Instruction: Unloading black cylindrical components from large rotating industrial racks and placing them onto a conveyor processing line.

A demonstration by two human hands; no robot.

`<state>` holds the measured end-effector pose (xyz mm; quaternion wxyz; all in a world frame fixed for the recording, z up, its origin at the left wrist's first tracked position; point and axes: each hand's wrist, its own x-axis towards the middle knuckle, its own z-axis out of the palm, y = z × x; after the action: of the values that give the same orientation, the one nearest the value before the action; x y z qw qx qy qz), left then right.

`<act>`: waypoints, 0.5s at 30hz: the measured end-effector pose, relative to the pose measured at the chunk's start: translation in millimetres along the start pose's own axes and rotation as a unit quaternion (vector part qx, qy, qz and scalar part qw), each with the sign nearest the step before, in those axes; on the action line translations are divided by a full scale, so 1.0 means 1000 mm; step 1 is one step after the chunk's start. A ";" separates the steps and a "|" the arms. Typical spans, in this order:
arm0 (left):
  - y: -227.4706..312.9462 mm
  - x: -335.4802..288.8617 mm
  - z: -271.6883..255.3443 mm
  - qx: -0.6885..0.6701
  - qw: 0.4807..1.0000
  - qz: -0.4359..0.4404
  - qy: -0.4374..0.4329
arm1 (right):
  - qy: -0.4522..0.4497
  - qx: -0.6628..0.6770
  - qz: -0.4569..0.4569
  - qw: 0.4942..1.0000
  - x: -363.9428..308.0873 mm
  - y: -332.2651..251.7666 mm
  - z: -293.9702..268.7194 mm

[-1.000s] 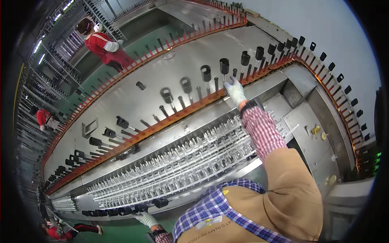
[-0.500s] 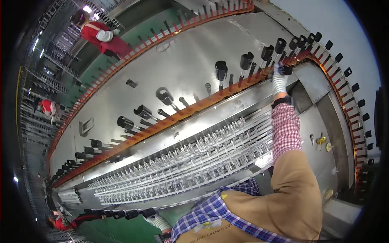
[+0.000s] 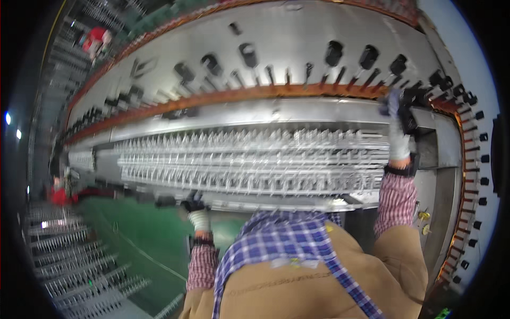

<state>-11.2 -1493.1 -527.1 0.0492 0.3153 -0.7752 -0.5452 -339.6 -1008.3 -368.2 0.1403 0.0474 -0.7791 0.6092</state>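
Note:
My right hand [image 3: 394,109], in a white glove with dark fingers, reaches to the right end of the orange-edged conveyor track [image 3: 234,97]. Its fingers are closed on a black cylindrical part [image 3: 408,119], which hangs beside the wrist. My left hand [image 3: 195,203], in a similar glove, is low on the left at the near edge of the bench. A dark cylindrical part [image 3: 166,201] lies right beside its fingers. Motion blur hides whether those fingers are open or closed. Black cup-shaped parts [image 3: 333,53] stand on upright pins along the track.
Between my arms lies a long rack of metal bars with rows of prongs [image 3: 249,159]. Beyond the track stretches a metal tabletop [image 3: 297,32] with a loose black part [image 3: 234,28]. Yellow round fittings [image 3: 424,216] lie right of my right arm. Co-workers in red [image 3: 96,41] are at the left.
My view has turned, so the track and rack look more level. My left hand has come up to the bench edge. My right hand is still at the track's right end.

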 end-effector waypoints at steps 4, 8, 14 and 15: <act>0.036 0.029 0.032 0.001 0.982 -0.158 0.105 | -0.362 0.105 0.220 0.900 -0.131 -0.027 0.096; -0.001 0.036 0.034 0.251 0.960 0.100 0.076 | -0.283 0.562 0.518 0.579 -0.237 -0.039 0.173; 0.016 0.030 0.027 0.196 0.980 0.023 0.030 | -0.218 0.382 0.454 0.775 -0.281 -0.031 0.225; 0.016 0.035 0.025 0.150 0.989 0.016 0.003 | -0.228 0.346 0.378 0.828 -0.285 -0.033 0.223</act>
<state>-56.8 -1487.9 -532.2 0.0125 0.3089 -0.8528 -0.4208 -94.7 -1259.2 -465.3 -0.3084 -0.0680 -0.4838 0.8162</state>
